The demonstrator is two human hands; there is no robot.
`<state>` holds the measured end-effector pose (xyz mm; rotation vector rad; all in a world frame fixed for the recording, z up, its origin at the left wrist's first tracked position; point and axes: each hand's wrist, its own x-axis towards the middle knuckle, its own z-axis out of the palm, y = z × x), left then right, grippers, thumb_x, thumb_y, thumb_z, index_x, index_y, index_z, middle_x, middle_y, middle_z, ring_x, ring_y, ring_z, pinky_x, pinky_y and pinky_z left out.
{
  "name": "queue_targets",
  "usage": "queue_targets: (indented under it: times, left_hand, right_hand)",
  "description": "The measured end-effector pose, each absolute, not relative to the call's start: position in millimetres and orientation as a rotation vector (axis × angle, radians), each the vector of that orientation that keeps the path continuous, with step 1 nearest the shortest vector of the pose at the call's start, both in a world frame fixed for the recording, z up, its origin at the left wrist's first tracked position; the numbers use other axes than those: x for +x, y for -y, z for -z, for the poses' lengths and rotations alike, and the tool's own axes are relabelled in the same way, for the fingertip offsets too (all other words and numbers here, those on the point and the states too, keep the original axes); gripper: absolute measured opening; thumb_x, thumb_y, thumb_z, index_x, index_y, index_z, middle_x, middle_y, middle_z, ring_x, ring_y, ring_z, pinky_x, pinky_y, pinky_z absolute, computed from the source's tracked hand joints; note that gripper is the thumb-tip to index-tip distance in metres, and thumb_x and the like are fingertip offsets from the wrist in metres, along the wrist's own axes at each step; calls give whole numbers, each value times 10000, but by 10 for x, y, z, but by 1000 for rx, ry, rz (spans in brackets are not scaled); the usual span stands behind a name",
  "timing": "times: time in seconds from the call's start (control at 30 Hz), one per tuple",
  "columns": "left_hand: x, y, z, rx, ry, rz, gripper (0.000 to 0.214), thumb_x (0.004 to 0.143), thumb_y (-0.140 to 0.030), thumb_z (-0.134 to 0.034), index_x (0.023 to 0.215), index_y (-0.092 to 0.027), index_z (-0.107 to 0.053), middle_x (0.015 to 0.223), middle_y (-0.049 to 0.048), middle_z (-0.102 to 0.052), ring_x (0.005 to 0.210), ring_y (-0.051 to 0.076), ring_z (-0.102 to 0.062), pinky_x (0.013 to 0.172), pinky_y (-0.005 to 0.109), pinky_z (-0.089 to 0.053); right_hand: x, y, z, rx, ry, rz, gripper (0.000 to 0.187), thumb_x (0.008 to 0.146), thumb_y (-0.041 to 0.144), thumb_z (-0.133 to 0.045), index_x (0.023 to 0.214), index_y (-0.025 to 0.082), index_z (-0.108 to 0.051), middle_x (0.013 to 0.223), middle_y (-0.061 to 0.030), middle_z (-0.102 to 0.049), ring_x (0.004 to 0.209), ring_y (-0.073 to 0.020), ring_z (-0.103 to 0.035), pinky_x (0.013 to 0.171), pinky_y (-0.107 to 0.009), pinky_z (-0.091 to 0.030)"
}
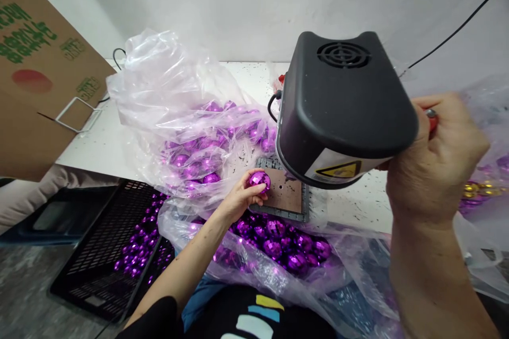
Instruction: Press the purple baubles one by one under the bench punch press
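Note:
My left hand (239,198) is closed on a purple mirrored ball (260,180) and holds it at the left edge of a brown plate (287,193) under a black machine head (342,106). My right hand (433,156) is closed round a red-tipped lever (431,118) on the machine's right side. A clear plastic bag (175,116) behind my left hand is full of purple balls (199,161). Another clear bag on my lap holds more purple balls (278,249).
A brown cardboard box (43,74) stands at the left on the white table (99,143). A black mesh crate (111,243) with purple balls sits on the floor at lower left. Gold balls (477,189) lie in plastic at the right. A black cable (457,29) runs up the wall.

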<state>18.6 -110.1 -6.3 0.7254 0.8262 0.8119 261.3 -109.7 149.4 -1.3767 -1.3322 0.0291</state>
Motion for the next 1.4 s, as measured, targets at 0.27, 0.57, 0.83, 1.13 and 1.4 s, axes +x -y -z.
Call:
queue_targets:
  times: [0.27,0.57,0.83,1.13,1.4]
  left_hand:
    - [330,1086,191,1098,-958,-944,533,825,-448,-751,1265,-204,-575,1138,53,-655,1007,192,-634,900,321,-507]
    - [525,1069,558,1790,-1154,-1066,473,860,-390,-731,1273,-212,-586,1245,91,-659,1196,284,-583,1067,476,-424]
    - [667,1103,487,2083,-1125,-970,422,836,-273,-736,1216,-199,-571,1216,106,-653,1174,286,-579,1047,479,-426]
    - [701,1131,400,1996,-1098,-827,435,897,-380,-664,1281,-209,-553,1251,109,-630,1264,297,-533,1202,570,-253]
    - [739,1146,404,1871,-1100,-891,411,877,-361,-672,1264,-243,-597,1236,113,-643,1264,325,-528,1185,564,-301]
  right_hand:
    - [2617,1091,-1495,-1373,1357,17,472,949,589,-470,901,143,-617,539,92,-416,440,-16,-410,487,-208,-349]
    - [2600,1100,-1520,-1408,1338,2,477,929,626,-479,864,164,-581,541,87,-410,481,-36,-423,538,-233,-351]
    - [2608,1104,-1520,-1408,1333,12,462,929,623,-483,859,177,-579,553,83,-416,499,-39,-419,554,-235,-346]
    - [2591,1106,-1514,-1395,1369,59,442,954,587,-463,887,171,-598,564,84,-431,510,-38,-422,562,-228,-342]
    - [2583,1128,-1475,-1337,1365,129,374,971,501,-495,917,161,-639,661,46,-493,582,-40,-449,585,-224,-346]
